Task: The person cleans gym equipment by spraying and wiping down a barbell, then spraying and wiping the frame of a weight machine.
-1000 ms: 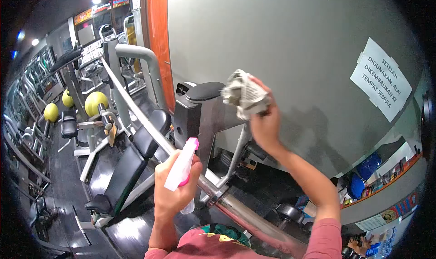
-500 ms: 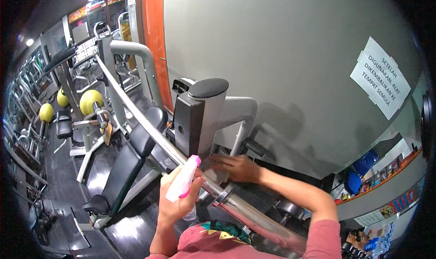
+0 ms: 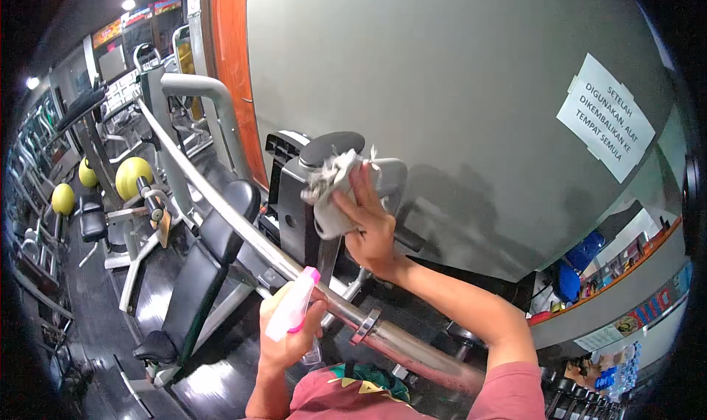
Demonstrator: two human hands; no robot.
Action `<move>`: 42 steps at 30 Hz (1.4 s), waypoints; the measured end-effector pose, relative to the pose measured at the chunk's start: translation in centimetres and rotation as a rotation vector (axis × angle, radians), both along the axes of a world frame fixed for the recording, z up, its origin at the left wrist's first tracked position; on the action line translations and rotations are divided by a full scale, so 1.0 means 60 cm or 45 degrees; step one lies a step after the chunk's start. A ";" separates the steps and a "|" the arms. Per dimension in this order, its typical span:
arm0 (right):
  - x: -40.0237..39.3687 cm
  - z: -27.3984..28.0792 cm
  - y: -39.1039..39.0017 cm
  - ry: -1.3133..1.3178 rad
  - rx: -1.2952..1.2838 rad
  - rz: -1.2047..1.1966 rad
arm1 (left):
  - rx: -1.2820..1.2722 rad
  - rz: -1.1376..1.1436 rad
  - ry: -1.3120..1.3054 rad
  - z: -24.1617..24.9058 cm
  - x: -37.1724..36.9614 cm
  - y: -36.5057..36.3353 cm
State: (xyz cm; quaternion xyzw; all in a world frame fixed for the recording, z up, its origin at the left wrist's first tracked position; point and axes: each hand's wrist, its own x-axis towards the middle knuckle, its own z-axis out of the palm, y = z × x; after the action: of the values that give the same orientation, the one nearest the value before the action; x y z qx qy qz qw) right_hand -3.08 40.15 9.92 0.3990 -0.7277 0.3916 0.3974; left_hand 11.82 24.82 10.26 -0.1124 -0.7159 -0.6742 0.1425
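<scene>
**Rag on the machine, bottle held low**

My right hand (image 3: 368,225) sits near centre, fingers clamped on a crumpled grey rag (image 3: 331,188), pressing it against the black weight-stack housing (image 3: 298,206), just under its round black pad (image 3: 331,147). My left hand (image 3: 291,339), at 6 o'clock from the rag, has its fingers wrapped around a spray bottle (image 3: 293,311) with a pink trigger top. It is just in front of the long steel barbell (image 3: 243,232), which runs from 10 to 5 o'clock. Grey wall (image 3: 442,89) at 1 o'clock carries a paper notice (image 3: 605,117).
</scene>
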 end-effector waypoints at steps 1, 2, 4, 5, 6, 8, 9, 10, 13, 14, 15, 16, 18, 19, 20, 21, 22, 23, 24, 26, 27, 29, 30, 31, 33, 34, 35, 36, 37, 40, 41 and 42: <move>0.010 -0.022 0.007 -0.007 -0.003 -0.001 | -0.011 -0.006 -0.009 0.000 0.004 -0.002; 0.018 -0.045 0.016 -0.071 0.097 0.071 | -0.019 -0.015 -0.008 -0.003 0.005 -0.004; 0.027 -0.082 0.030 -0.086 0.261 0.159 | -0.001 -0.051 0.058 -0.013 -0.001 -0.004; 0.036 -0.097 0.042 -0.084 0.260 0.148 | -0.001 -0.062 0.061 -0.010 0.001 -0.003; 0.046 -0.099 0.057 -0.259 0.386 0.255 | -0.031 -0.084 0.068 -0.005 0.004 -0.002; 0.055 -0.095 0.085 -0.484 0.491 0.368 | -0.060 -0.107 0.073 -0.003 0.009 -0.001; 0.056 -0.099 0.095 -0.486 0.488 0.364 | -0.056 -0.115 0.072 -0.005 0.011 -0.002; 0.054 -0.104 0.104 -0.574 0.303 0.257 | -0.052 -0.121 0.074 -0.007 0.013 -0.003; 0.049 -0.064 0.118 -0.781 -0.141 -0.024 | 0.036 -0.108 0.025 -0.016 0.019 -0.005; 0.034 -0.043 0.123 -0.512 -0.192 -0.073 | 0.037 -0.102 0.027 -0.019 0.020 -0.007; 0.024 -0.020 0.124 -0.584 -0.310 -0.145 | 0.062 -0.092 0.035 -0.022 0.021 -0.009; 0.021 0.015 0.113 -0.585 -0.457 -0.142 | 0.086 -0.083 0.043 -0.025 0.021 -0.011; 0.000 0.054 0.096 -0.587 -0.622 -0.049 | 0.010 -0.057 0.118 -0.030 0.017 -0.019; -0.007 0.061 0.085 -0.634 -0.668 0.021 | -0.067 -0.036 0.194 -0.031 0.016 -0.021; -0.021 0.045 0.071 -0.543 -0.533 0.076 | -0.068 -0.029 0.192 -0.031 0.018 -0.021; -0.035 0.029 0.052 -0.450 -0.399 0.130 | -0.021 -0.010 0.124 -0.031 0.023 -0.021; -0.020 0.018 0.028 -0.406 -0.350 0.156 | 0.026 0.010 0.059 -0.030 0.025 -0.022; -0.028 -0.019 0.011 -0.308 -0.359 0.080 | 0.023 0.017 0.063 -0.030 0.026 -0.024; -0.029 -0.027 0.002 -0.242 -0.359 0.028 | 0.001 0.036 0.102 -0.030 0.026 -0.029; -0.027 -0.042 0.003 -0.180 -0.353 -0.020 | -0.016 0.058 0.139 -0.033 0.026 -0.032; -0.024 -0.052 0.016 -0.141 -0.193 -0.051 | 0.035 0.086 0.093 -0.034 0.026 -0.032; -0.017 -0.089 0.035 -0.106 -0.034 -0.075 | 0.084 0.121 0.044 -0.038 0.028 -0.033; -0.018 -0.115 0.042 0.030 0.130 0.002 | 0.057 0.131 0.068 -0.040 0.026 -0.033; -0.015 -0.131 0.048 0.166 0.292 0.079 | 0.029 0.140 0.090 -0.042 0.024 -0.034; -0.003 -0.152 0.062 0.182 0.475 0.106 | -0.003 0.143 0.098 -0.043 0.023 -0.034; -0.001 -0.156 0.065 0.198 0.657 0.125 | -0.036 0.138 0.106 -0.043 0.021 -0.034; -0.008 -0.158 0.063 0.200 0.657 0.128 | -0.036 0.141 0.108 -0.041 0.020 -0.032; -0.012 -0.151 0.058 0.270 0.577 0.136 | -0.004 0.138 0.091 -0.038 0.021 -0.029; -0.016 -0.142 0.055 0.338 0.496 0.144 | 0.029 0.133 0.075 -0.035 0.021 -0.026; -0.021 -0.108 0.060 0.444 0.575 0.157 | -0.028 0.131 0.085 -0.027 0.021 -0.023; -0.032 -0.100 0.066 0.451 0.573 0.154 | -0.030 0.130 0.092 -0.026 0.021 -0.022; -0.044 -0.091 0.076 0.416 0.686 0.158 | 0.037 0.124 0.067 -0.027 0.023 -0.020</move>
State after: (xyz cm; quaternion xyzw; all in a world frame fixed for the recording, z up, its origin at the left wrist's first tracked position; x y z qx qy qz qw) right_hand -5.72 44.70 4.44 0.5912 -0.7059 0.1390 0.3644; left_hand 13.23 23.61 8.67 -0.0931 -0.7067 -0.6736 0.1954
